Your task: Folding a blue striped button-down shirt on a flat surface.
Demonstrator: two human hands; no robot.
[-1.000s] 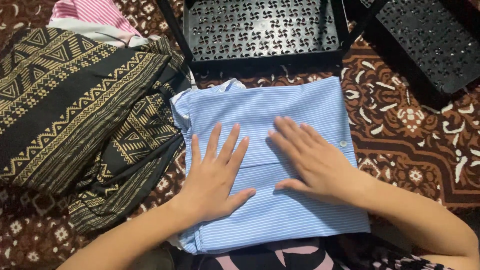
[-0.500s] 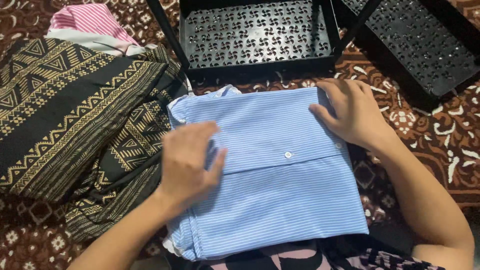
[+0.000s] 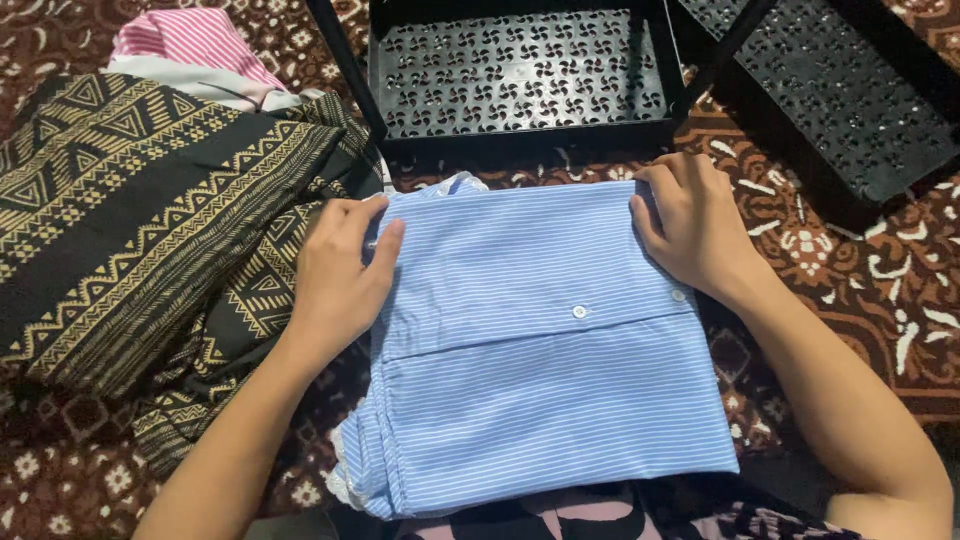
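Blue striped folded shirt (image 3: 540, 340) lies straight ahead of us, long axis running away from us. Our left hand (image 3: 335, 275) and right hand (image 3: 695, 225) each pinch a far corner, equally near.

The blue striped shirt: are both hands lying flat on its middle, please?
No, the left hand and right hand grip the blue striped shirt at its far corners.
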